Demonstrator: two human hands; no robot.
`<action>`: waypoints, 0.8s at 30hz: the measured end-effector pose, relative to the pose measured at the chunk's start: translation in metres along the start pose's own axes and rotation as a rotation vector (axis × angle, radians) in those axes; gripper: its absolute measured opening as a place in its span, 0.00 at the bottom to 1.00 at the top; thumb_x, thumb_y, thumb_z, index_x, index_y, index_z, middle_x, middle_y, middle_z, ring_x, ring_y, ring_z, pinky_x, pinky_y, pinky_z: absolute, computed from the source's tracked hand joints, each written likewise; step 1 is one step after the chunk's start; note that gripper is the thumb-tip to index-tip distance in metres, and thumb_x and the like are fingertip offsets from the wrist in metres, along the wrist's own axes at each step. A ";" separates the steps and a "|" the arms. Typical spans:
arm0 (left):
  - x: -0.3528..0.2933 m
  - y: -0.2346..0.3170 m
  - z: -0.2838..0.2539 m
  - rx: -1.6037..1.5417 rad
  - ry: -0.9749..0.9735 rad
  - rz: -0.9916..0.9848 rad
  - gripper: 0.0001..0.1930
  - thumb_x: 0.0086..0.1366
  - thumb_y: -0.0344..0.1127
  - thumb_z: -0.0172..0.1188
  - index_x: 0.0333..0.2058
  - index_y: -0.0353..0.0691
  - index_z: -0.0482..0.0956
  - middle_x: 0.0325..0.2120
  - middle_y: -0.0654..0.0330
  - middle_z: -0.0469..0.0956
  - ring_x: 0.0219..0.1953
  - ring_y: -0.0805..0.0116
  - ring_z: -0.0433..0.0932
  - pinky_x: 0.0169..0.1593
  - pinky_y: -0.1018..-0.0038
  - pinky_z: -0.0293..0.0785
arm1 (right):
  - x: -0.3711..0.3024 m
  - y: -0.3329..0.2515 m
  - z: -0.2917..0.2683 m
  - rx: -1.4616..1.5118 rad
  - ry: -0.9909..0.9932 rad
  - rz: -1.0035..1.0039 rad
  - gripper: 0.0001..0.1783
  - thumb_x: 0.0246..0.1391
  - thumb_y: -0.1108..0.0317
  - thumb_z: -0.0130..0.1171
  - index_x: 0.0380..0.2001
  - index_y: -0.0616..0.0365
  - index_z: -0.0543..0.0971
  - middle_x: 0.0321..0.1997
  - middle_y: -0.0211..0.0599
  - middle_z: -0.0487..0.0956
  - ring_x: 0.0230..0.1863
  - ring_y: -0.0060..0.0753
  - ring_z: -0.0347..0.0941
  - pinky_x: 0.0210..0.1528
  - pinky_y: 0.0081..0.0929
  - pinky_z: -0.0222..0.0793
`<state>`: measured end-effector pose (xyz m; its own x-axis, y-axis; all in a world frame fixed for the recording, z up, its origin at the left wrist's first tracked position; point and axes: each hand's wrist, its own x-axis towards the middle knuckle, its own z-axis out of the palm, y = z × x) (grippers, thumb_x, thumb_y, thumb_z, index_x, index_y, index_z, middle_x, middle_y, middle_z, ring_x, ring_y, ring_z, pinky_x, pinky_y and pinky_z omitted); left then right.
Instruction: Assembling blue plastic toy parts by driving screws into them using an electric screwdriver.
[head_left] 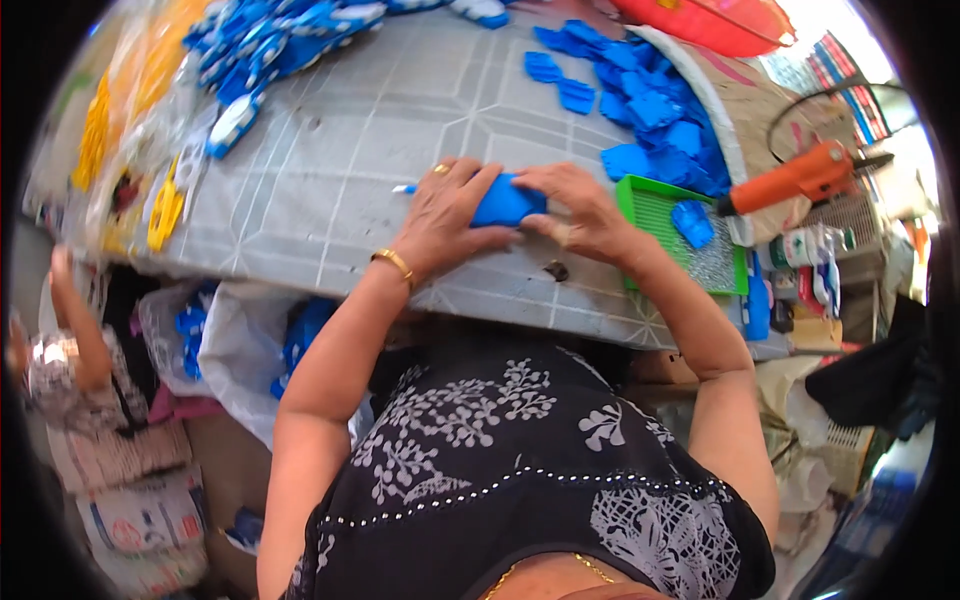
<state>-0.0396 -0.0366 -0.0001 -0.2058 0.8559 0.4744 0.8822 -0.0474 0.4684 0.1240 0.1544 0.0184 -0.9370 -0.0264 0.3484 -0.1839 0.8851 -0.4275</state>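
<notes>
Both hands clamp one blue moulded plastic piece (508, 203) at table (400, 130) centre. Left hand (445, 215) fingers wrap its left end; right hand (580, 210) fingers press its right end. Its long axis runs 9 to 3 o'clock, a thin tip pointing to 9. Advised: keep it flat and press evenly. A heap of loose blue plastic parts (650, 110) lies at 1 o'clock; a green square tray (650, 200) at 3.

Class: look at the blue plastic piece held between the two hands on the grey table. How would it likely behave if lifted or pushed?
The blue piece is probably stiff: it keeps its moulded shape under the left hand and right hand. It likely weighs little, as similar pieces lie heaped loosely. Flat-looking, it should slide on the table rather than roll.
</notes>
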 end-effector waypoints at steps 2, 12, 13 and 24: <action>-0.002 0.001 -0.001 0.043 -0.004 0.022 0.38 0.52 0.50 0.75 0.59 0.37 0.73 0.50 0.49 0.75 0.53 0.43 0.72 0.57 0.53 0.68 | 0.003 -0.001 0.003 -0.037 -0.008 -0.050 0.28 0.52 0.64 0.71 0.57 0.57 0.79 0.60 0.45 0.80 0.60 0.52 0.74 0.64 0.45 0.68; -0.010 0.014 -0.007 0.078 -0.069 -0.057 0.39 0.54 0.52 0.74 0.60 0.36 0.73 0.54 0.48 0.74 0.57 0.44 0.70 0.62 0.52 0.64 | -0.087 -0.030 -0.102 -0.489 1.337 0.252 0.19 0.55 0.71 0.69 0.49 0.58 0.77 0.51 0.39 0.78 0.50 0.40 0.75 0.53 0.36 0.70; -0.007 0.016 -0.007 0.094 -0.079 -0.064 0.39 0.54 0.52 0.73 0.60 0.35 0.73 0.54 0.48 0.74 0.57 0.44 0.70 0.63 0.52 0.64 | -0.101 -0.019 -0.112 -0.456 1.392 0.341 0.22 0.57 0.67 0.70 0.52 0.60 0.76 0.53 0.39 0.77 0.50 0.39 0.75 0.53 0.35 0.70; 0.002 0.014 0.001 0.098 -0.070 -0.084 0.39 0.54 0.52 0.74 0.59 0.35 0.75 0.53 0.48 0.75 0.57 0.44 0.71 0.64 0.53 0.64 | -0.098 0.050 -0.155 0.366 1.129 0.439 0.26 0.61 0.56 0.68 0.53 0.62 0.72 0.42 0.38 0.83 0.40 0.28 0.83 0.42 0.23 0.76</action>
<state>-0.0275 -0.0346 0.0062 -0.2535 0.8888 0.3818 0.9010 0.0732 0.4276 0.2526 0.2730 0.0921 -0.1983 0.8059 0.5579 -0.1629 0.5342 -0.8295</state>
